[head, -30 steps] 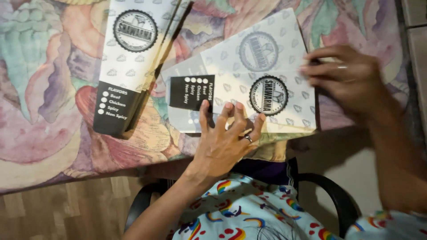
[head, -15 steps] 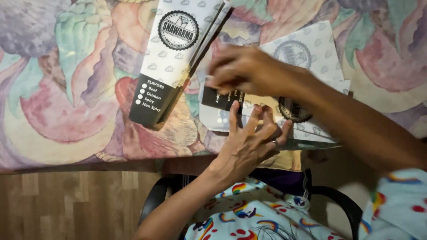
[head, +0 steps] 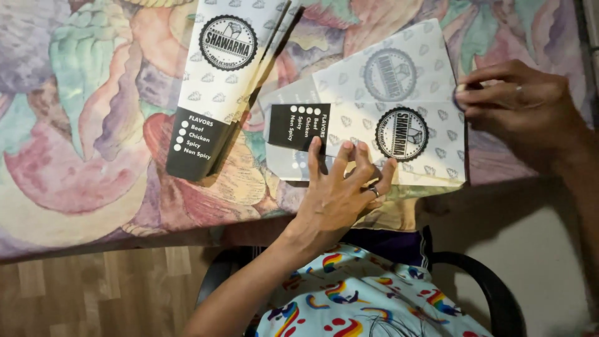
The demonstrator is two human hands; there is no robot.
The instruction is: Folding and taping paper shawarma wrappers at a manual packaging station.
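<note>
The tabletop (head: pixel 81 156) wears a cloth with big painted flowers. At 11 o'clock lies a stack of flat packages (head: pixel 218 81), white with a black end. At the centre lies the paper sleeve (head: pixel 380 125). Your left hand (head: pixel 340 193) presses flat, fingers spread, on its 6 o'clock edge. Your right hand (head: pixel 518 106) pinches its 3 o'clock edge.

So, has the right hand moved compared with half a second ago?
Yes. The right hand has moved off the round black seal of the flat paper sleeve, which it covered, out to the sleeve's right edge.
</note>
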